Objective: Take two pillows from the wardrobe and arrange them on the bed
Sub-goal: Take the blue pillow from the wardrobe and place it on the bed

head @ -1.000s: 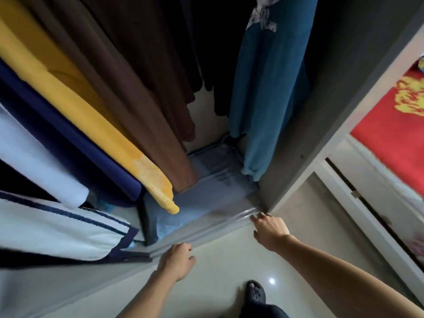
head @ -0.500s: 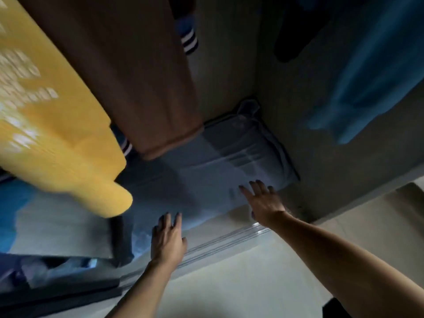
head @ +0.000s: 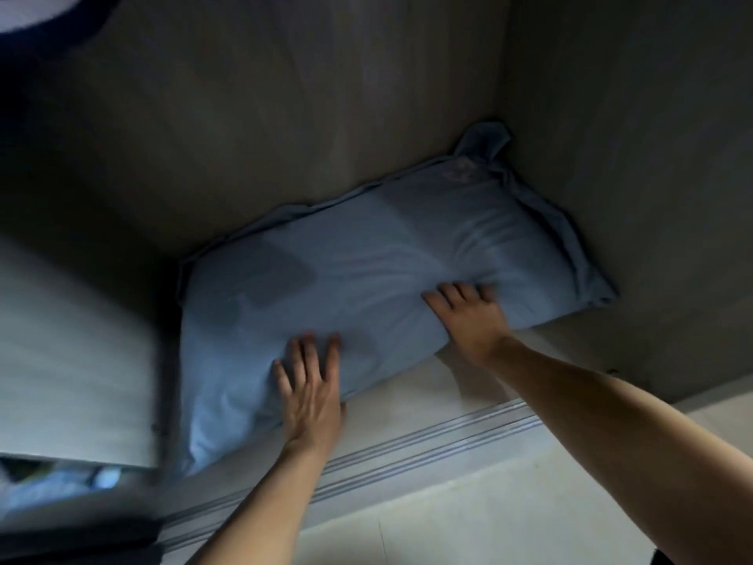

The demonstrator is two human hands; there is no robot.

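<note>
A light blue pillow (head: 366, 279) lies flat on the wardrobe floor, pushed into the back right corner. My left hand (head: 311, 387) rests on its near edge, fingers spread over the top and the thumb tucked at the underside. My right hand (head: 468, 316) grips the same near edge further right, fingers pressed into the fabric so that it creases. A second pillow is not visible; anything under this one is hidden.
The wardrobe's back wall (head: 285, 116) and right side wall (head: 631, 177) close in the pillow. A metal sliding-door track (head: 428, 442) runs along the front, with pale floor tiles (head: 489, 515) before it. A blurred pale panel (head: 73, 360) stands at the left.
Both hands have reached from the wardrobe's threshold into it and closed on the pillow's near edge. The view has dropped under the hanging clothes, which are almost all out of view.
</note>
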